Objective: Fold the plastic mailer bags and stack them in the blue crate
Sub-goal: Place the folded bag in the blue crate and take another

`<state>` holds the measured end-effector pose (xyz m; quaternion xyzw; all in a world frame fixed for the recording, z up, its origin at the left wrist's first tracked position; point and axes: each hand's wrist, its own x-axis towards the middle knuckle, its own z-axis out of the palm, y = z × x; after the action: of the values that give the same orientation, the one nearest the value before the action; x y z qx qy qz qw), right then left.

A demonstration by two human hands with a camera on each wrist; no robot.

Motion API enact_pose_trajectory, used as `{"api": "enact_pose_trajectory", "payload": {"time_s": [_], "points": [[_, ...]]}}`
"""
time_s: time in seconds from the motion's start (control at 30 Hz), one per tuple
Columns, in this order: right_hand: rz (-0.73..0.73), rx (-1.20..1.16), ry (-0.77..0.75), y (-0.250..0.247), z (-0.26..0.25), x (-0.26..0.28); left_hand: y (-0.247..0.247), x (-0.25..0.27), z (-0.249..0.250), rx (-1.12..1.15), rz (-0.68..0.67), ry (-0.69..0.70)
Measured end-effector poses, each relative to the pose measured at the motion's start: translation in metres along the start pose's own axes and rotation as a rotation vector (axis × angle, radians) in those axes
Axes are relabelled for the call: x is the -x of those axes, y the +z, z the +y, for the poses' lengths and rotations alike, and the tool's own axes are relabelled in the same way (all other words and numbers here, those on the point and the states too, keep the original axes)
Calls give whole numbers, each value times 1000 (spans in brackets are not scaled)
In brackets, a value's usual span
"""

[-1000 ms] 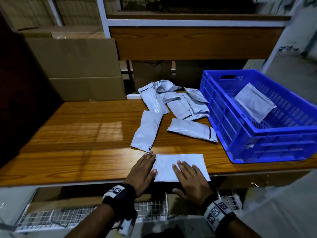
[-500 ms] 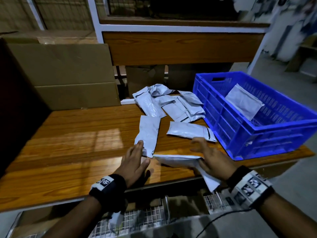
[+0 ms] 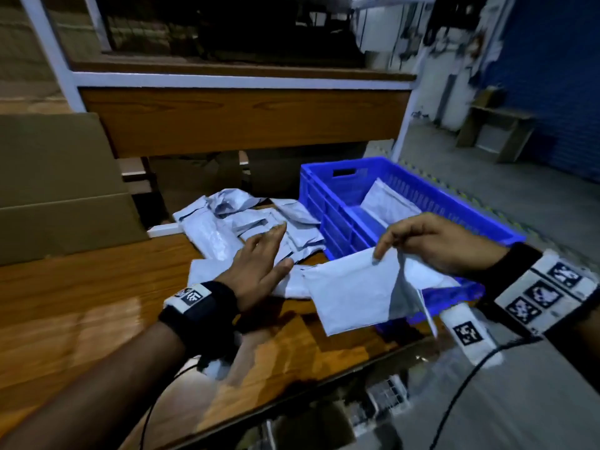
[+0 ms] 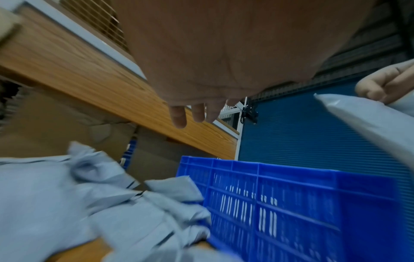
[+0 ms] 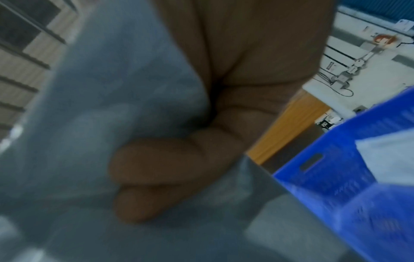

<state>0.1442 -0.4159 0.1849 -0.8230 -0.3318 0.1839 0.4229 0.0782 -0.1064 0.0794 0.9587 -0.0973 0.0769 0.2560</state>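
Observation:
My right hand point(image 3: 418, 241) grips a folded white mailer bag point(image 3: 354, 293) by its top edge and holds it in the air beside the near left corner of the blue crate point(image 3: 328, 206). In the right wrist view the fingers point(image 5: 170, 166) curl round the grey plastic of the bag point(image 5: 107, 99). One folded mailer point(image 3: 389, 206) lies inside the crate. My left hand point(image 3: 259, 258) hovers flat, fingers straight, over the loose pile of mailer bags point(image 3: 227, 219) on the wooden table point(image 3: 81, 303); it holds nothing. The left wrist view shows the pile point(image 4: 89, 203) against the crate wall point(image 4: 291, 203).
Cardboard boxes point(image 3: 61, 186) stand at the back left of the table. A wooden shelf board point(image 3: 243, 118) on a white frame overhangs the back. The table's front edge runs diagonally below my arms, with a wire rack point(image 3: 386, 394) underneath. Open floor lies to the right.
My right hand lifted the folded mailer off the table's front edge and carried it up and right toward the crate. My left hand left it and moved forward over the pile.

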Motion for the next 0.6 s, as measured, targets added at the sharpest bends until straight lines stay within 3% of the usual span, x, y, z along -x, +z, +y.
{"api": "enact_pose_trajectory", "payload": {"time_s": [0.27,0.37,0.43,0.6], "points": [[147,-68,272,-163,39,-63,21,-129,32,-112,-4,58],[199,-76,331,-193,70,-112,35,-166,42,-133,-91,-26],[194,67,340,-204,91,-147,44,-183,49,-156,-161,-103],[108,250,400,-202,139,-207,56,-204,54,-203,-278,-263]]}}
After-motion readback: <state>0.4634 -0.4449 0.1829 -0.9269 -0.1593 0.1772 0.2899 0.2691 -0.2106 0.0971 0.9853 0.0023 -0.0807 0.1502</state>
